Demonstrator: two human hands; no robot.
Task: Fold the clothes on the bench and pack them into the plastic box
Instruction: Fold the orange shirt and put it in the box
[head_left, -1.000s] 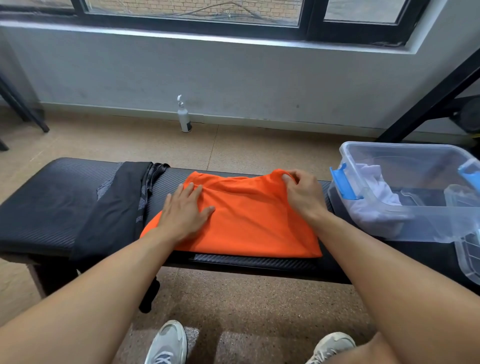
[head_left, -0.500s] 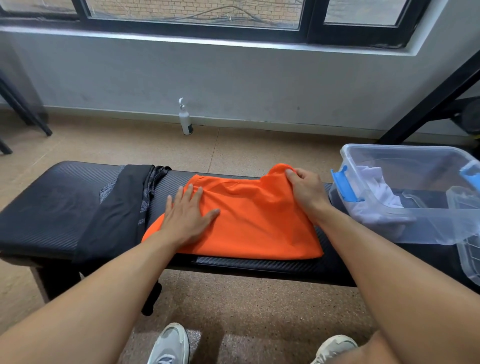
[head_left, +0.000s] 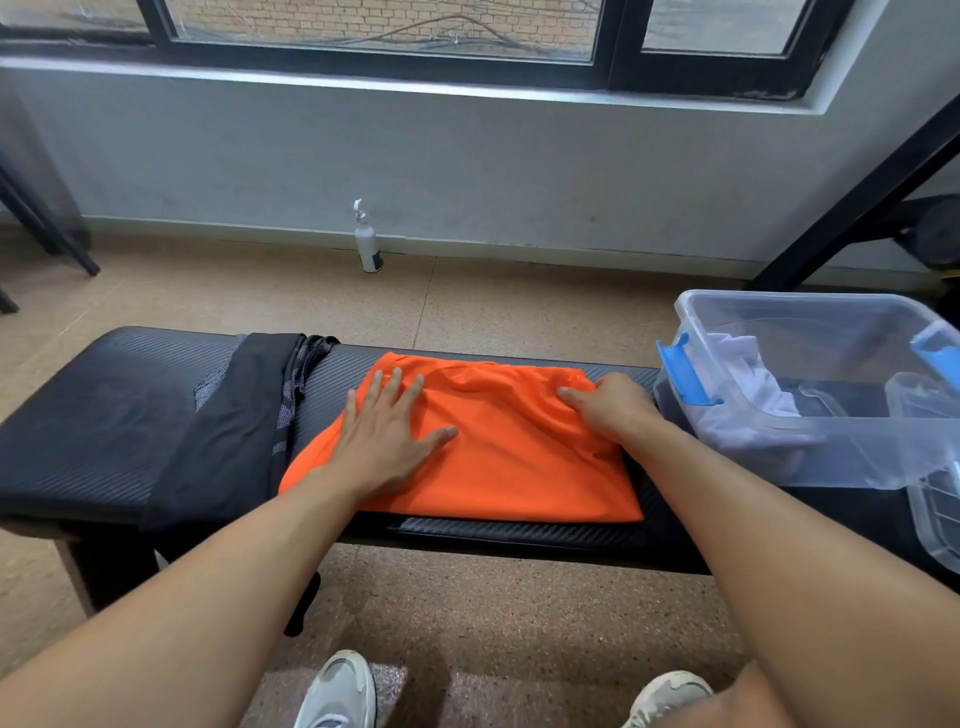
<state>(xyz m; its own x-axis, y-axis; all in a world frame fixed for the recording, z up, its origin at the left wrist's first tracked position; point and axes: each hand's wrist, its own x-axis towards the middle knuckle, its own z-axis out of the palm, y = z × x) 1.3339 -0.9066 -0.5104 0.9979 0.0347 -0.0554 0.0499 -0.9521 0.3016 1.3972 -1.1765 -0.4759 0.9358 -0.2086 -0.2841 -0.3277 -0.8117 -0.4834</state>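
- The orange garment (head_left: 498, 452) lies folded and mostly flat on the counter (head_left: 104, 431), under both hands, its near edge close to the counter's front edge.
- Nearest of all, below the forearms, two light sneakers (head_left: 337, 691) stand on the speckled floor (head_left: 509, 613).
- The left hand (head_left: 387, 436) lies palm down on the garment's left part, fingers straight and spread, thumb out to the right; it presses the cloth and grips nothing.
- The right hand (head_left: 613, 405) rests on the garment's far right corner, knuckles up and fingers curled down onto the cloth; whether it pinches the fabric or only pushes on it cannot be told.
- Left of the left hand, a black garment (head_left: 234, 431) is draped across the counter, just beside the orange one, with one end hanging over the front edge.
- Right of the right hand stands the clear plastic box (head_left: 831, 467) with blue latches (head_left: 683, 371), open at the top, close to the orange garment's right edge.
- Inside the box a white cloth (head_left: 748, 384) is heaped against its left wall.
- At the far right edge part of a clear lid (head_left: 935, 514) shows beside the box.
- Beyond the hands, a small white pump bottle (head_left: 367, 239) stands upright on the floor against the grey wall (head_left: 519, 166), below a black-framed window (head_left: 618, 41).
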